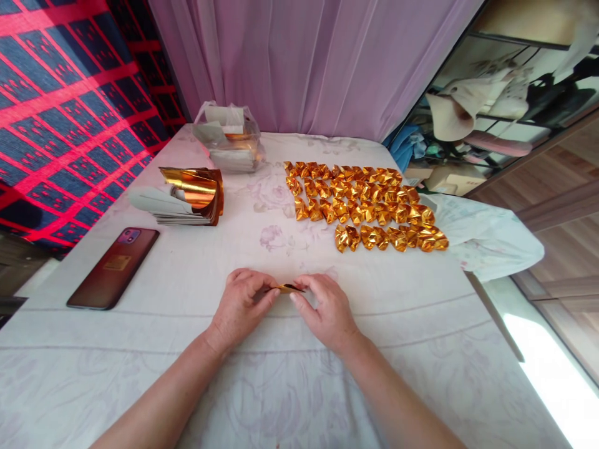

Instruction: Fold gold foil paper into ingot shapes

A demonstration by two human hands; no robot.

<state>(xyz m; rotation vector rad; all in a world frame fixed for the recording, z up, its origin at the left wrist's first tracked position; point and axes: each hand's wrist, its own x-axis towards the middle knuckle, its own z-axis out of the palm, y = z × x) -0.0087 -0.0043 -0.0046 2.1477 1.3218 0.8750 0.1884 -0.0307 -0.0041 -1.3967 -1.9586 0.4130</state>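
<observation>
The left hand (242, 304) and right hand (329, 310) pinch the gold foil piece (286, 289) at its left and right ends, apt for something likely light, slick and easily creased.

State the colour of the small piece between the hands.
The small piece is gold, as the head view shows.

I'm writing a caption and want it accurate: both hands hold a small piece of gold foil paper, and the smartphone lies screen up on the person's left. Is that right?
Not quite: the smartphone lies screen down, its back and camera lenses facing up, as the head view shows. It is on the left, and the left hand and right hand hold the piece of gold foil paper.
</observation>
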